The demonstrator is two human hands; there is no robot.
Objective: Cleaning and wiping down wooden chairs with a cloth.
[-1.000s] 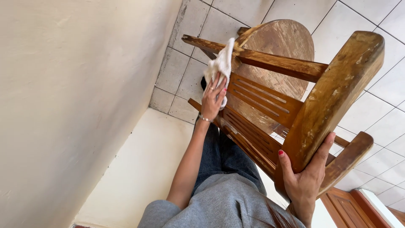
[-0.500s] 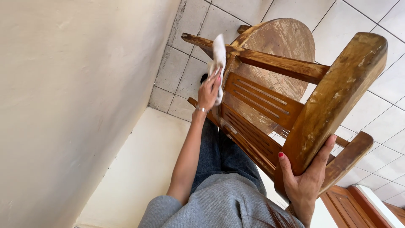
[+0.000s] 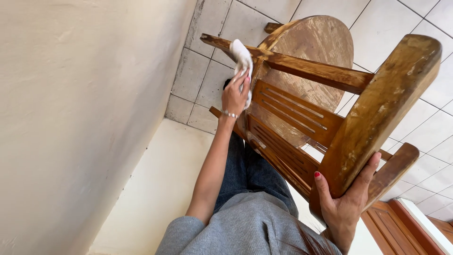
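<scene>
The view looks down along the person's body, and the picture is turned sideways. A wooden chair (image 3: 302, 118) with a round seat and slatted back stands on a floor of pale square tiles (image 3: 226, 23), close to a cream wall (image 3: 85, 118).

One hand (image 3: 236, 97) is stretched forward to the far part of the chair. Its fingers are bent around a white cloth (image 3: 242, 56) and press it against the chair frame, at the place where a horizontal rail meets the upright post beside the seat. The cloth is crumpled; its upper part rises above the fingertips and lies over the rail. A thin bracelet (image 3: 230, 114) sits on the wrist of this hand.

The other hand (image 3: 347, 198) is near the camera, at the low right of the picture. It grips the thick end of a wooden piece of the chair: the thumb, with a red nail, lies on one face and the fingers wrap the other face, so the hand is closed around the wood.

Because the picture is turned, I cannot tell surely which hand is left and which is right.

The person wears a grey sweater (image 3: 236, 231) and dark blue jeans (image 3: 247, 170). A brown wooden door (image 3: 401, 226) shows in the bottom right corner.
</scene>
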